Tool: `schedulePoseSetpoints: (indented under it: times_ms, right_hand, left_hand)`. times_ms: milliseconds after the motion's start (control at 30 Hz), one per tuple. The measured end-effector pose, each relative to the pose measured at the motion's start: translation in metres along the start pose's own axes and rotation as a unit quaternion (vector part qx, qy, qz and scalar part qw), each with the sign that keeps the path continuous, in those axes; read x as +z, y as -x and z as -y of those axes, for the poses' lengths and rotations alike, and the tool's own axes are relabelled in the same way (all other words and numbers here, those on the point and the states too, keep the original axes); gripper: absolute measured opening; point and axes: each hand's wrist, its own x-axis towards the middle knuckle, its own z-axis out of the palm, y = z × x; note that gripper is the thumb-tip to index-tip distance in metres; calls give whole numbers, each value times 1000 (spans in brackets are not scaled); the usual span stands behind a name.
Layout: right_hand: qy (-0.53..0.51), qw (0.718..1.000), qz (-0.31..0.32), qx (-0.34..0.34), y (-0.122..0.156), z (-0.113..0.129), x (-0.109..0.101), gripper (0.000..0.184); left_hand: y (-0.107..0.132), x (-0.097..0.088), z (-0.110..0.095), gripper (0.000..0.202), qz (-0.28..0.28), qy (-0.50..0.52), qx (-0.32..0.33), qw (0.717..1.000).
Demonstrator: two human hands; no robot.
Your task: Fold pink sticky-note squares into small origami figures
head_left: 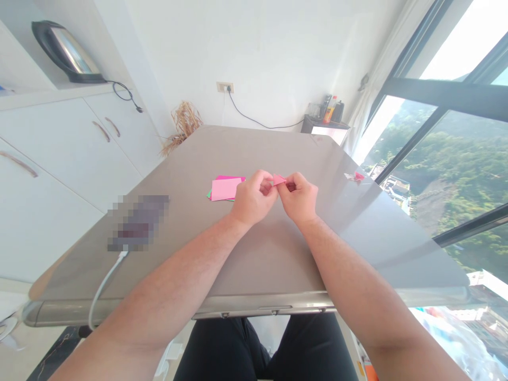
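Note:
Both hands meet over the middle of the grey table. My left hand and my right hand pinch a small folded pink paper piece between their fingertips, fingers curled closed. Just left of the hands lies a small stack of coloured paper sheets, pink on top with green edges showing beneath.
A small folded pink paper lies near the table's right edge. A blurred object with a white cable sits at the left. White cabinets stand left, a large window right, bottles on a far shelf.

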Motion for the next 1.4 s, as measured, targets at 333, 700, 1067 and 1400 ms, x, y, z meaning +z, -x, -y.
schedulePoseSetpoints:
  times_ms: [333,700,1067,1400]
  right_hand:
    - [-3,1000,-11,15,0,8,3,24]
    - [8,998,-61,4,1,10,3,21]
    - [29,992,-98,-71,0,4,1,22]
    - [50,976,-86,-192,-4,-1,-2,10]
  left_hand:
    - [1,1,-4,10,-58,-68,43,995]
    - [6,6,-11,10,-68,-1,33,997]
    - [3,3,-16,21,10,240,-125,963]
    - [-3,1,-20,24,86,384,-195,898]
